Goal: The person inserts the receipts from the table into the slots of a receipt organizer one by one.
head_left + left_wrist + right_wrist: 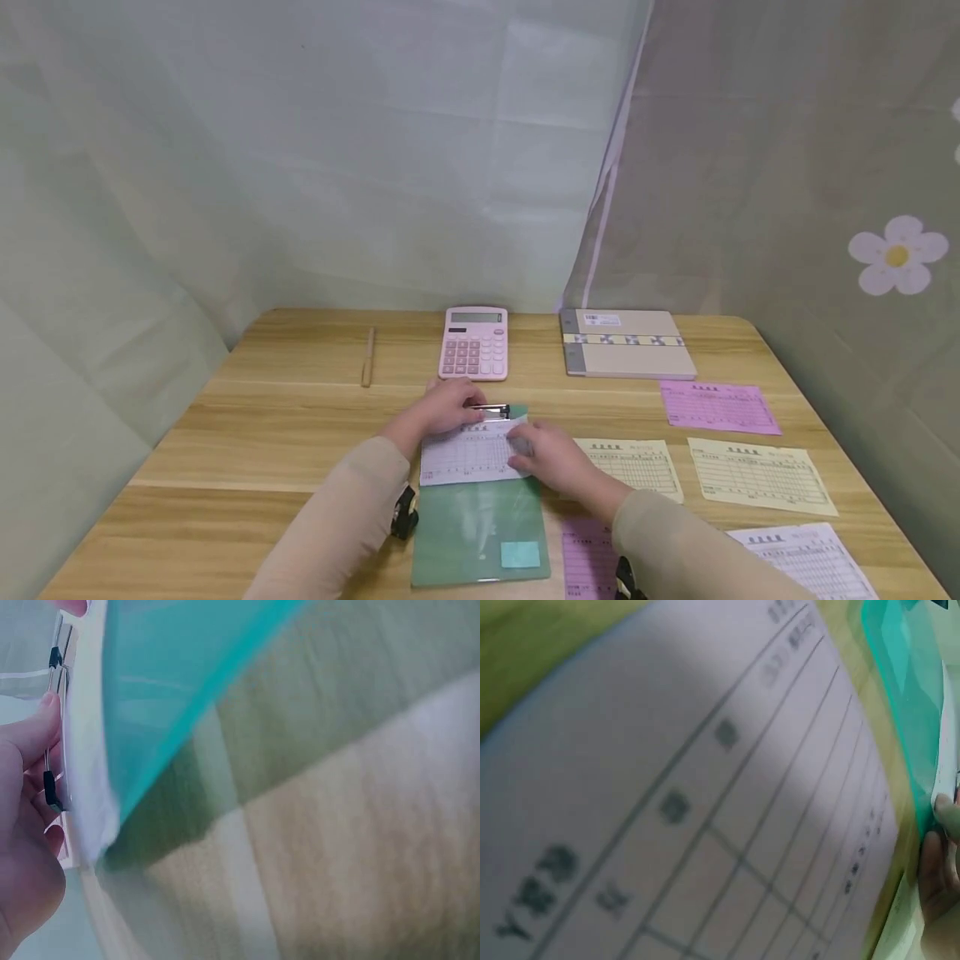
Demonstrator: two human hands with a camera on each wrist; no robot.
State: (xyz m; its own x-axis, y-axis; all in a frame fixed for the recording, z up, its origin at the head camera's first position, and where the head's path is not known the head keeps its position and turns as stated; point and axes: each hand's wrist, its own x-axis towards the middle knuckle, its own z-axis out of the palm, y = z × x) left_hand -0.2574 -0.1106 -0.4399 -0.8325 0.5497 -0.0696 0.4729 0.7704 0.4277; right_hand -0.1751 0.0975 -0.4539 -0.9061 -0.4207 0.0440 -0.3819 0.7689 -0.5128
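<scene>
A translucent green clipboard [476, 529] lies on the table with a white printed form [461, 458] across its upper part. My left hand [444, 408] is at the clipboard's top and grips the metal clip [497, 410]. In the left wrist view the thumb lies on the clip's wire lever, between its black ends [52, 791], with fingers behind the board. At the form's right edge, my right hand [555, 460] pinches the paper between thumb and fingers. The right wrist view shows that hand [941, 889] at the far right, partly cut off, by the board's edge.
Behind the clipboard lie a pink calculator [474, 343], a pen [368, 358] and a beige notebook [637, 354]. To the right are yellow forms [761, 477], purple forms [718, 407] and another white form [810, 558]. A blue-green sticky note [520, 554] sits on the clipboard's lower right.
</scene>
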